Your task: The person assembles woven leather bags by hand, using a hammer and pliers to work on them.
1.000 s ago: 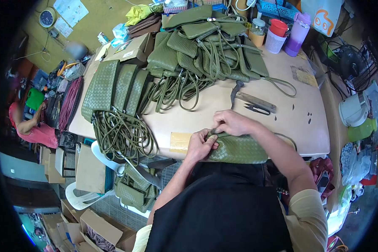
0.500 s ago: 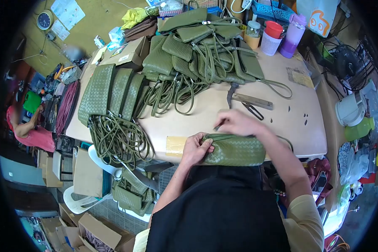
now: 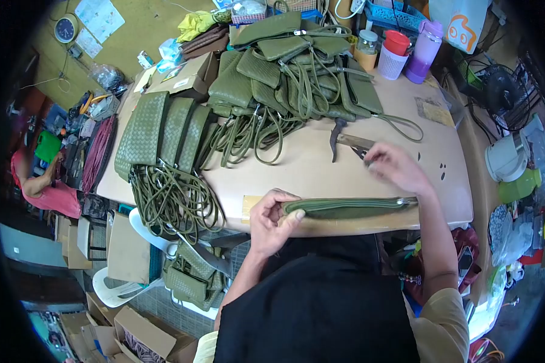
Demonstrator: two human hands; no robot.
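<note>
My left hand [image 3: 274, 222] grips the left end of an olive-green woven pouch [image 3: 351, 212], its thumb on the near side. The pouch is tipped so that its zipper edge faces up, with a metal zipper end [image 3: 404, 201] at the right. My right hand [image 3: 401, 170] is raised apart from the pouch, over the hammer handle. Its fingers are bent and smeared by motion, so what they hold, if anything, does not show. Beyond them lies a hammer [image 3: 338, 136], its handle partly covered by my hand, with the dark snips [image 3: 360, 152] partly visible beside it.
A heap of green pouches [image 3: 260, 69] with straps fills the table's back. More woven pouches [image 3: 140, 130] and a tangle of straps [image 3: 172, 202] lie at left. A purple bottle [image 3: 424, 51] and red-lidded cup [image 3: 393, 54] stand back right. A person [image 3: 45, 187] is at far left.
My right hand has moved right and up, away from the pouch to the hammer. The pouch has turned from its woven face to its zipper edge, still in my left hand.
</note>
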